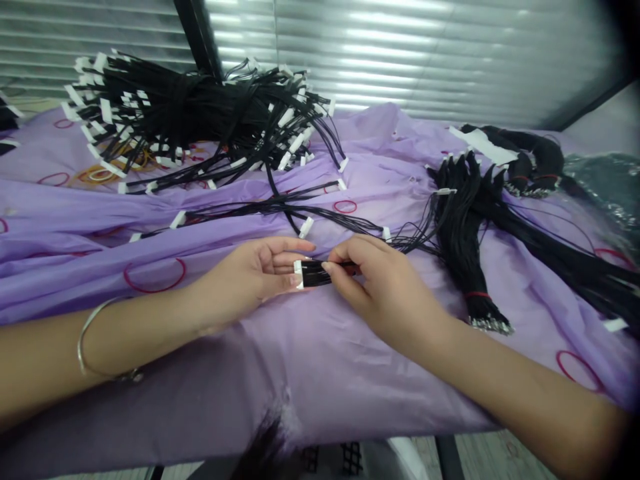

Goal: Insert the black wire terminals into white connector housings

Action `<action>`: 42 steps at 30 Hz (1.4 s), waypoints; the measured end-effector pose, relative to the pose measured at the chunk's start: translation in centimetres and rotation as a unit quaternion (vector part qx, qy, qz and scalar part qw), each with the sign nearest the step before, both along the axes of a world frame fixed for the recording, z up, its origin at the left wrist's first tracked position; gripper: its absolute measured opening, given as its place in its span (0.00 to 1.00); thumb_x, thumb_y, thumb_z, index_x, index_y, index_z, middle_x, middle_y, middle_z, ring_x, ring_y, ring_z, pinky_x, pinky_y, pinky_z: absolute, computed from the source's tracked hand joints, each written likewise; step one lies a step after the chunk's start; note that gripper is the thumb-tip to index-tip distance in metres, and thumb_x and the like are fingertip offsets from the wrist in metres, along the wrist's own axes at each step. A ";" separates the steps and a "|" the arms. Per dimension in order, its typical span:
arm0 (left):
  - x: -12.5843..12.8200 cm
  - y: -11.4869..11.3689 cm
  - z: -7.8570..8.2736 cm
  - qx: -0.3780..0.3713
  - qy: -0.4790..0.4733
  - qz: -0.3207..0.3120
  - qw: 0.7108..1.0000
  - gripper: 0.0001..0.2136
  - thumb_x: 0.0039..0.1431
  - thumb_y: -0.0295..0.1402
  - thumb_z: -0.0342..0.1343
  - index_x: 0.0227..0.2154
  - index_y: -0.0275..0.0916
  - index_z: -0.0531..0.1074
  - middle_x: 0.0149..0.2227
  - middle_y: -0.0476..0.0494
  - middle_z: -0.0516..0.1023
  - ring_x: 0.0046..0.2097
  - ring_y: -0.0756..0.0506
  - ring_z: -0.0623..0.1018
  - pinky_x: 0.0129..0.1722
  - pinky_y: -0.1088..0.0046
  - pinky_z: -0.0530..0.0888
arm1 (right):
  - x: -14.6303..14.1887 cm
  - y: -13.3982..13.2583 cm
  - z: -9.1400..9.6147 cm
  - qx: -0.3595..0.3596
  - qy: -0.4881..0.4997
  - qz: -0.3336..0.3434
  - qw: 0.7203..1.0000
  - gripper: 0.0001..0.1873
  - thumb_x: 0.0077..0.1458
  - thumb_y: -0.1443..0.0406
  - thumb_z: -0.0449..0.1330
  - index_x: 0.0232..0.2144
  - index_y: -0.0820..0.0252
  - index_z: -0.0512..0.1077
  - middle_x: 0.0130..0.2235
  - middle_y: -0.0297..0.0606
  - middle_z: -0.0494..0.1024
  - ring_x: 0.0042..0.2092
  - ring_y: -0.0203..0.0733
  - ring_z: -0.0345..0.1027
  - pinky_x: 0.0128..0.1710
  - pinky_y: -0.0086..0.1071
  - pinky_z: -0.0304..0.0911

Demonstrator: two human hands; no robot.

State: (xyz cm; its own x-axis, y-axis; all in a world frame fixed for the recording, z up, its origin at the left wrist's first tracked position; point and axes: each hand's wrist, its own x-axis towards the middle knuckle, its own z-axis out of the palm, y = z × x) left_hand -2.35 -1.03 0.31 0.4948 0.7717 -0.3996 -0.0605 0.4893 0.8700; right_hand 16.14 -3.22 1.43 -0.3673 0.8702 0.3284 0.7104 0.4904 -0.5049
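My left hand pinches the white connector end of a small bunch of black wires just above the purple cloth. My right hand grips the same bunch a little to the right, thumb and fingers closed on it. The wires run on from my right hand toward loose black wires spread on the cloth. A thin bangle circles my left wrist.
A big heap of black wires with white connectors lies at the back left. Bundles of black wires tied with red bands lie to the right, with more coiled ones behind. Red rubber bands dot the cloth.
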 end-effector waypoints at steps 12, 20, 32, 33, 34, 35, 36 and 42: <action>0.0 0.0 -0.2 0.011 -0.005 0.000 1.000 0.17 0.50 0.20 0.58 0.44 0.38 0.68 0.38 0.46 0.79 0.37 0.52 0.78 0.39 0.79 0.71 | -0.1 0.0 -0.1 0.012 -0.017 -0.023 1.000 0.03 0.51 0.71 0.56 0.26 0.64 0.69 0.29 0.39 0.71 0.33 0.39 0.64 0.34 0.31 0.59; 0.1 0.0 0.0 0.019 0.008 -0.006 1.000 0.16 0.50 0.20 0.58 0.43 0.38 0.69 0.39 0.47 0.79 0.37 0.52 0.78 0.38 0.81 0.71 | -0.2 -0.1 -0.1 0.015 0.016 -0.022 1.000 0.03 0.51 0.72 0.56 0.28 0.65 0.69 0.29 0.38 0.72 0.33 0.37 0.64 0.34 0.29 0.59; 0.2 0.2 0.3 -0.010 -0.009 -0.004 1.000 0.17 0.48 0.20 0.59 0.42 0.37 0.69 0.37 0.47 0.79 0.37 0.52 0.77 0.40 0.79 0.70 | 1.1 0.8 0.1 0.050 0.052 0.049 0.996 0.06 0.55 0.69 0.56 0.29 0.61 0.73 0.31 0.35 0.74 0.34 0.34 0.66 0.36 0.27 0.60; 0.2 0.2 0.3 -0.012 -0.007 -0.004 1.000 0.17 0.48 0.20 0.59 0.42 0.37 0.69 0.38 0.47 0.79 0.37 0.52 0.77 0.39 0.79 0.70 | 1.3 0.8 0.4 0.067 0.037 0.052 0.996 0.06 0.55 0.68 0.56 0.30 0.61 0.73 0.31 0.36 0.74 0.34 0.34 0.66 0.35 0.27 0.60; 0.3 0.1 0.4 -0.016 -0.006 -0.004 1.000 0.17 0.48 0.20 0.59 0.42 0.37 0.68 0.38 0.46 0.79 0.37 0.52 0.77 0.39 0.78 0.70 | 1.4 0.8 0.6 0.075 0.021 0.055 0.995 0.07 0.56 0.68 0.56 0.30 0.61 0.74 0.31 0.36 0.74 0.33 0.34 0.65 0.33 0.27 0.60; 0.3 0.1 0.5 -0.021 -0.005 -0.002 1.000 0.17 0.48 0.19 0.59 0.42 0.37 0.68 0.39 0.46 0.79 0.37 0.51 0.77 0.39 0.78 0.70 | 1.5 0.8 0.7 0.074 0.006 0.060 0.995 0.07 0.56 0.69 0.55 0.30 0.61 0.74 0.30 0.36 0.73 0.32 0.34 0.65 0.32 0.27 0.60; 0.3 0.1 0.6 -0.026 -0.004 -0.001 1.000 0.18 0.47 0.19 0.59 0.42 0.36 0.68 0.39 0.45 0.79 0.38 0.50 0.77 0.40 0.77 0.70 | 1.5 0.8 0.7 0.069 -0.005 0.065 0.995 0.06 0.55 0.69 0.56 0.30 0.62 0.73 0.29 0.36 0.73 0.32 0.34 0.65 0.32 0.27 0.60; 0.3 0.3 0.7 -0.037 -0.008 0.008 0.999 0.18 0.45 0.18 0.60 0.41 0.35 0.68 0.38 0.43 0.79 0.38 0.49 0.78 0.41 0.75 0.70 | 0.9 0.6 0.2 0.061 -0.009 0.075 0.995 0.06 0.52 0.72 0.56 0.26 0.63 0.71 0.27 0.35 0.71 0.30 0.34 0.63 0.30 0.27 0.59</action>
State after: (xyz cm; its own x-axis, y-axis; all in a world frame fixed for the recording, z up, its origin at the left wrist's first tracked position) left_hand -2.04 -0.73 1.03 0.4902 0.7481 -0.4473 -0.0823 0.5506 0.8307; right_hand 17.02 -2.58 1.63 -0.4966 0.7595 0.4202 0.6329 0.6481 -0.4235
